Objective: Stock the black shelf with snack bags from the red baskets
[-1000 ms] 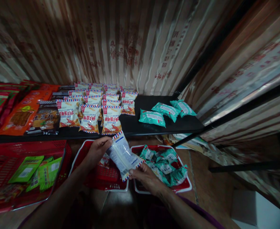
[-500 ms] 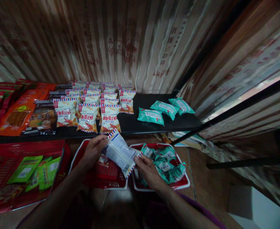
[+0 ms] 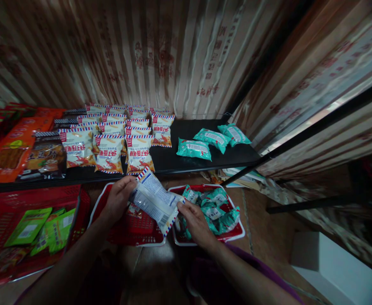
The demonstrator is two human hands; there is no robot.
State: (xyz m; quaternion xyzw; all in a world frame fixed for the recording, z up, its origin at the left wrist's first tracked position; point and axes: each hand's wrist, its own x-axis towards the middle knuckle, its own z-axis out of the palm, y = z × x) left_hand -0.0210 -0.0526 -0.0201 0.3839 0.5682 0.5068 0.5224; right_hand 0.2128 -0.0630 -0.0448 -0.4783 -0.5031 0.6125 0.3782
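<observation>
Between my two hands is a snack bag (image 3: 156,199) with a red, white and blue striped edge, its printed back facing up. My left hand (image 3: 119,197) is closed on its upper left end, and my right hand (image 3: 196,222) pinches its lower right corner. The bag is tilted over a red basket (image 3: 147,231) with a white rim, which holds a small packet partly hidden under the bag. On the black shelf (image 3: 169,163) just beyond stand several matching white snack bags (image 3: 109,151) in rows.
Three teal packets (image 3: 194,149) lie on the shelf's right part. Another red basket (image 3: 241,233) below holds more teal packets. At left, a red basket (image 3: 1,199) contains green packets (image 3: 28,226). Orange bags (image 3: 12,152) stand at the shelf's left. A white box (image 3: 341,262) is on the floor.
The whole view has shifted slightly, so shelf and baskets appear a little further left. Both hands keep hold of the same snack bag, with almost no change in its tilt.
</observation>
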